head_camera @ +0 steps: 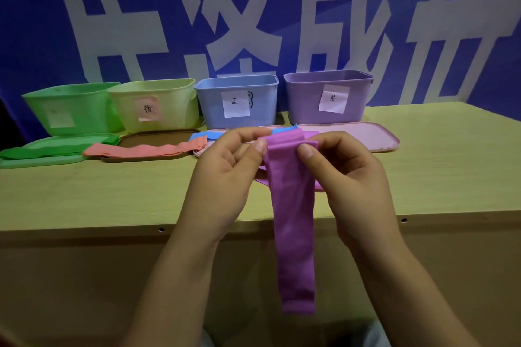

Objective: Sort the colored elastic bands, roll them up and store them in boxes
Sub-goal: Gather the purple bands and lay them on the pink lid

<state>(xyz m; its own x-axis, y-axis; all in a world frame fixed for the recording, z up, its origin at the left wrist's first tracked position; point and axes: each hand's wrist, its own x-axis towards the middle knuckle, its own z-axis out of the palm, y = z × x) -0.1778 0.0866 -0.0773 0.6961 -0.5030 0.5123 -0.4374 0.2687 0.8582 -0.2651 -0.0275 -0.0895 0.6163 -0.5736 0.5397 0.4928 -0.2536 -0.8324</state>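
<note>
Elastic bands lie sorted by colour on a long counter (84, 197) before a blue wall with large white characters (242, 8). Four open boxes stand in a row at the back: a green box (70, 107), a yellow box (158, 104), a blue box (239, 98) and a purple box (329, 96) — the last three carry paper labels with handwriting, the green one a faint blank patch. In front of each lies a flat lid: a green lid (42, 159), a brown lid (158, 136), and a pink lid (366, 136) before the purple box. Green bands (56, 148) rest on the green lid, salmon bands (141, 149) stretch across the brown lid, and blue bands (214, 134) show just behind the hands. Both hands are raised above the near edge of the counter. The left hand (222, 175) pinches the top left edge of a purple band (293, 220) between thumb and fingers; the right hand (346, 175) pinches the top right edge the same way — fingers curled on both. The top end is folded over between the thumbs, and the rest hangs straight down past the counter's front edge. More purple (317, 184) shows on the counter just beneath the hands.
</note>
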